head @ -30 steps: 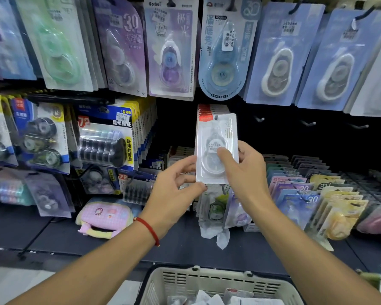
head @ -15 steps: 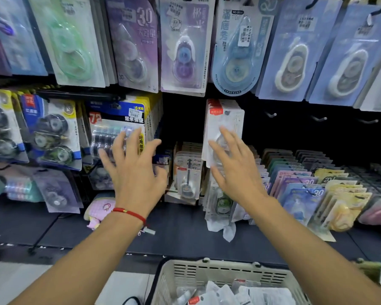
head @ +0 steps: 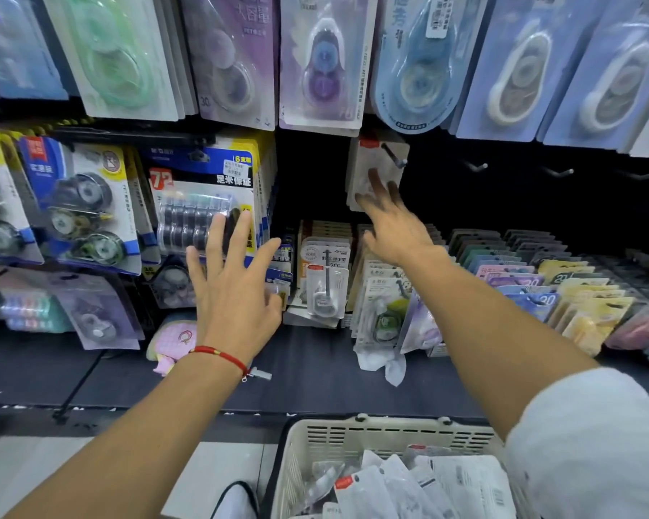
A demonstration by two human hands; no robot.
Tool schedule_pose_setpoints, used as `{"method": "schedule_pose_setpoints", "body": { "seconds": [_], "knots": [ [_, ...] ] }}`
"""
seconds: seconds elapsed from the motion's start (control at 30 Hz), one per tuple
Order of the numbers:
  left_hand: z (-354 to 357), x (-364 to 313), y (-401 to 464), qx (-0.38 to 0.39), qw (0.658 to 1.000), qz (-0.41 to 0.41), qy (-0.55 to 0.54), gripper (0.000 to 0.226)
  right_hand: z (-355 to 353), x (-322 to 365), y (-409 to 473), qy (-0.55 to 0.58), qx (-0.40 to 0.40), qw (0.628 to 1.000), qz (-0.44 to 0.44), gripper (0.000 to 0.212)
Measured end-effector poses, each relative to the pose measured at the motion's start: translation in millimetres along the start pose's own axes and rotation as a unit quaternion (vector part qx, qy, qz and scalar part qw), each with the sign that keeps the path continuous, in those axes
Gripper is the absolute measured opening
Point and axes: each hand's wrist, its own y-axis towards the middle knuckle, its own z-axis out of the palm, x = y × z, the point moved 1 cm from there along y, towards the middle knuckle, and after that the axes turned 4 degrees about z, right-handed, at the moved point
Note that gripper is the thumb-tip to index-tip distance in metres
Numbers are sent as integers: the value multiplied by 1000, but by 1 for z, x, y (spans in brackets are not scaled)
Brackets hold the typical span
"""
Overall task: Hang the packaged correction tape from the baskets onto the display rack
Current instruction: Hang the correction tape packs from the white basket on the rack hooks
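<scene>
A clear and white pack of correction tape [head: 377,170] with a red tab hangs on a metal hook [head: 397,159] of the dark display rack, at the front of a small stack. My right hand [head: 394,226] reaches up to it, straight fingertips touching the pack's lower part. My left hand [head: 233,279] hovers spread and empty in front of the packs at the left, holding nothing. A cream plastic basket [head: 390,436] at the bottom holds several more white packs [head: 409,485].
Rows of large carded tapes hang above. Bare hooks [head: 478,166] stick out to the right of the hung pack. Slanted trays of coloured packs [head: 562,290] fill the right shelf. A black shelf ledge [head: 308,372] lies between rack and basket.
Both hands held the pack in front of the hook a second ago. It now hangs on the hook; my left hand let go and drew left, my right hand opened and pushes it back.
</scene>
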Motion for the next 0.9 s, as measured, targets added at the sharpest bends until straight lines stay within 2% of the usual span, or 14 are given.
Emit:
{"method": "schedule_pose_setpoints", "body": {
  "seconds": [0.17, 0.23, 0.33, 0.4, 0.5, 0.6, 0.63, 0.77, 0.8, 0.9],
  "knots": [
    [-8, -5, -10, -31, 998, 46, 12, 65, -4, -3, -28, 63, 17, 998, -19, 55],
    [-4, -11, -18, -20, 997, 59, -39, 56, 2, -5, -61, 129, 14, 991, -20, 42],
    [14, -19, -42, 139, 981, 48, -128, 47, 17, -14, -121, 207, 56, 977, -4, 24],
    [31, -22, -66, 269, 954, 81, -105, 47, 31, -22, -159, 223, 148, 963, 16, 19],
    [61, -32, -114, 418, 898, 128, -49, 44, 61, -27, -209, 163, 298, 940, 19, 21],
    [97, -50, -171, 496, 859, 102, -69, 43, 98, -22, -260, 74, 400, 913, 20, 25],
    [108, -57, -190, 514, 850, 87, -76, 44, 113, -20, -278, 60, 415, 908, 28, 34],
    [143, -82, -244, 522, 843, -29, -129, 53, 170, -4, -351, 15, 451, 876, 170, 103],
    [148, -89, -252, 513, 841, -81, -148, 56, 178, 0, -366, 13, 446, 874, 193, 111],
    [159, -104, -265, 466, 833, -228, -194, 67, 188, 9, -386, 57, 376, 895, 233, 113]
  ]
}}
